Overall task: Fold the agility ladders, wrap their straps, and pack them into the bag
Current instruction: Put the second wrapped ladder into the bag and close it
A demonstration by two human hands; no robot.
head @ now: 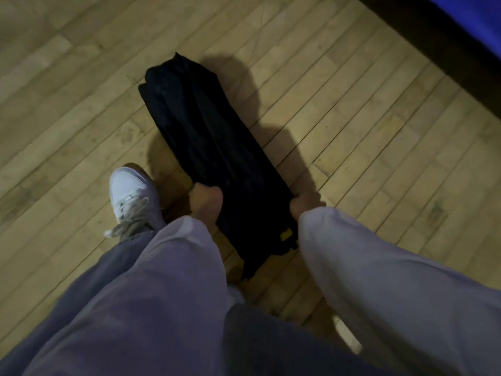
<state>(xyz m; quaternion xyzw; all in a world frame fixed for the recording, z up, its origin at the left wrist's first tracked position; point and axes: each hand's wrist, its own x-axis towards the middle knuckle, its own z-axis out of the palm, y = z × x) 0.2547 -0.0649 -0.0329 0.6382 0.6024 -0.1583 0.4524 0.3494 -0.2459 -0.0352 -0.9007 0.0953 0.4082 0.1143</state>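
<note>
Left grip: left hand (207, 202) is clamped on the left edge of the bag (206, 137), with the fingers curled into the black fabric near its near end.
Right grip: right hand (305, 203) is at the opposite edge, level with the left. The knuckles are curled against the fabric and the hand appears clamped on it, though the sleeve hides most of it.
Between the grips: the full width of the bag is spanned, one hand on each side.
Near end: the bag's end lies just behind the hands, toward the person, with a small yellow patch (286, 236) showing. Whether it is a label or a ladder part cannot be told.
Long axis: the bag runs from the grips away from the person, angled up and left, and lies flat on the floor (379, 118).
Far end: well apart from both hands and unsupported by either.
Nearer hand: neither, as both sit equally close to the near end.
Ladders: not visible, and judged to be inside the bag.
Beside the left grip: a white shoe (130, 194), near the bag but not touching it.
Next move (judgement): any pull or lift acts along this axis from the near end.
</note>
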